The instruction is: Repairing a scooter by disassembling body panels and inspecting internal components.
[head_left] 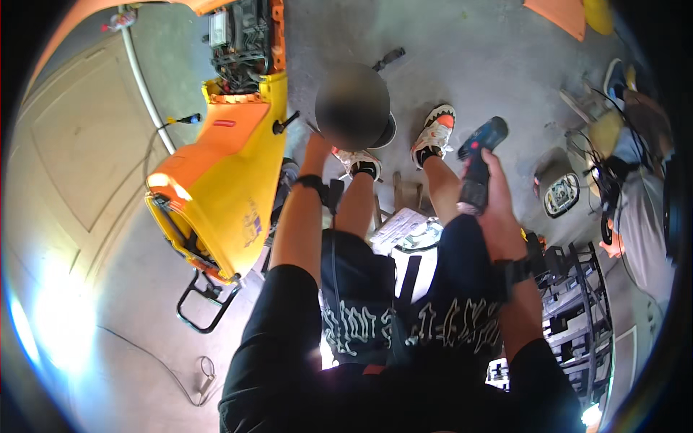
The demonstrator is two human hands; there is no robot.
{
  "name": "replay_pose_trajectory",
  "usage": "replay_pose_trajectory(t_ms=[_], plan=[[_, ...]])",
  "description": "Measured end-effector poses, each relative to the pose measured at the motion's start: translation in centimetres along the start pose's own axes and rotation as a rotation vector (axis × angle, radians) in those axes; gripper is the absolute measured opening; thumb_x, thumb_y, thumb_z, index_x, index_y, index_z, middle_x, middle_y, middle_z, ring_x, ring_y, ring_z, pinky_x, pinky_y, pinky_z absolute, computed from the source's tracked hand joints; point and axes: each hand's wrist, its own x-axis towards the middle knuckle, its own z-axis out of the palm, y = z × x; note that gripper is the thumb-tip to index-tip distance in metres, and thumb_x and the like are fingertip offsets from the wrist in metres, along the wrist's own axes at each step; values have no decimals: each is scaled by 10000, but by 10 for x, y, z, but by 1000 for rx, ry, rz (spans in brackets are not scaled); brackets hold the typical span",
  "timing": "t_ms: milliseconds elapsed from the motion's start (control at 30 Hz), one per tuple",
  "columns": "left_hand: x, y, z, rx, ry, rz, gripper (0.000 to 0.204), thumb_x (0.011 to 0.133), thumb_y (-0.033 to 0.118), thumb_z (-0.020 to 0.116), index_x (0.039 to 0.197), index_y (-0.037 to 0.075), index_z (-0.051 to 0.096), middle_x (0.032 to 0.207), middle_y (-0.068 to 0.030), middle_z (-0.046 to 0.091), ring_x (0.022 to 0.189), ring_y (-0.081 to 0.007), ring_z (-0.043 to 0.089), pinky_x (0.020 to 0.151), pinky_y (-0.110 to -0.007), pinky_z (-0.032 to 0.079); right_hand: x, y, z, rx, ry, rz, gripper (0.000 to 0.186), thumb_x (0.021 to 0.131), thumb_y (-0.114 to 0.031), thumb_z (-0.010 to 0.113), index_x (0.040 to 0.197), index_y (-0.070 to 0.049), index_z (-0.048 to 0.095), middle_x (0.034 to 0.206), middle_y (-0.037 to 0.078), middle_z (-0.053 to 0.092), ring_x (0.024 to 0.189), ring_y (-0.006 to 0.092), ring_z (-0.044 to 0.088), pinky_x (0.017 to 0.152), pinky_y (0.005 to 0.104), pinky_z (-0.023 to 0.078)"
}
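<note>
My left hand (317, 148) reaches up at the centre, beside a large, blurred dark round shape (351, 107); its fingers are mostly hidden there, so its grip is unclear. My right hand (494, 213) grips a black and teal cordless drill (478, 159), held above my right leg. Left of my left hand is a yellow and orange vehicle body (238, 184), with black electronic parts (238, 43) exposed at its upper end and a black tubular bar (195, 310) below.
Another person (642, 216) is at the right among dangling cables. A small padded item (560, 193) lies near them; a black rack (581, 310) stands lower right. A pale door-like panel (86, 137) and white pipe (137, 72) are left, a cable (155, 361) below. Orange panels (554, 14) edge the top.
</note>
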Motion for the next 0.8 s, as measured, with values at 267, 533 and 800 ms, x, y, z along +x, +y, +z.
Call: replay_pose_trajectory(t_ms=[267, 533, 800], plan=[[118, -50, -22, -88, 47, 2, 498, 771, 234, 683, 1162, -42, 547, 1041, -268, 644, 1013, -395, 627, 867, -408, 491, 67, 110, 50, 200, 34, 382, 272, 861, -293, 659, 1042, -127, 542, 801, 71, 578, 690, 209, 621, 573, 304, 525], [79, -5, -28, -330, 30, -112, 225, 796, 127, 671, 966, -2, 600, 876, -107, 637, 797, -204, 652, 616, -297, 535, 63, 86, 43, 423, -43, 320, 343, 855, -353, 666, 1009, -67, 555, 836, 54, 618, 708, 176, 631, 618, 290, 514], [82, 265, -87, -749, -136, 30, 289, 822, 112, 630, 1065, -26, 558, 921, -113, 617, 721, -218, 637, 740, -419, 582, 76, 77, 14, 776, -145, 145, 331, 870, -302, 634, 1041, -44, 517, 774, 84, 581, 682, 196, 603, 615, 306, 507]])
